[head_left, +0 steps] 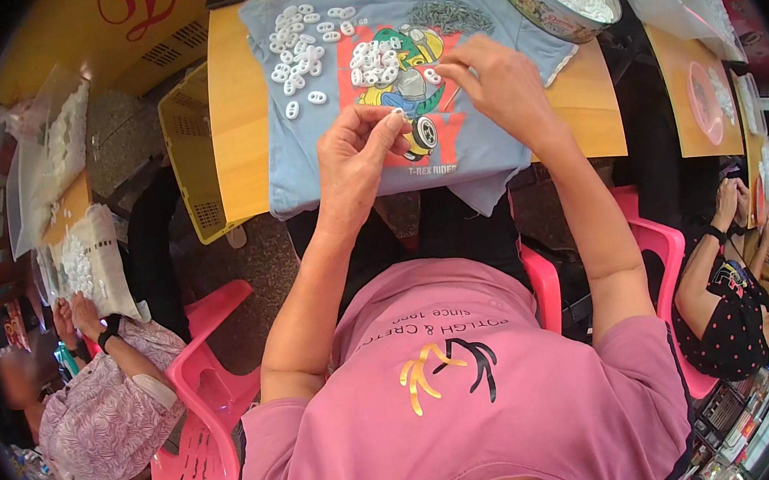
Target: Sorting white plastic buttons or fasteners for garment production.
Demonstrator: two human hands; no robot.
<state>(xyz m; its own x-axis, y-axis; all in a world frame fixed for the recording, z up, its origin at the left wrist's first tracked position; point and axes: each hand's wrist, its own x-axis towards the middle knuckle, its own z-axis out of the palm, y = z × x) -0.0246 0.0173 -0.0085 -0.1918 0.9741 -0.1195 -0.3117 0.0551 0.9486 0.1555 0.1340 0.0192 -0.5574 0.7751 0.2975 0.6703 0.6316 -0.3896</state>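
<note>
Mid-frame: my left hand (349, 155) pinches a white piece (397, 113); right hand (506, 88), grip unclear. Likely single-piece handling; next needs fingertip precision.

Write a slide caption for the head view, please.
The left hand pinches a small white piece above a blue shirt; the right hand is by another white piece.

- You have room left of your left hand (353, 155), across the shirt (295, 161), nearer than the left pile (301, 61).
- Beyond that hand, the middle pile (375, 61) blocks you.
- Beyond your right hand (501, 81) stand the dark pile (451, 17) and tin (541, 16); right of its forearm, you could cross the table (591, 123).
</note>
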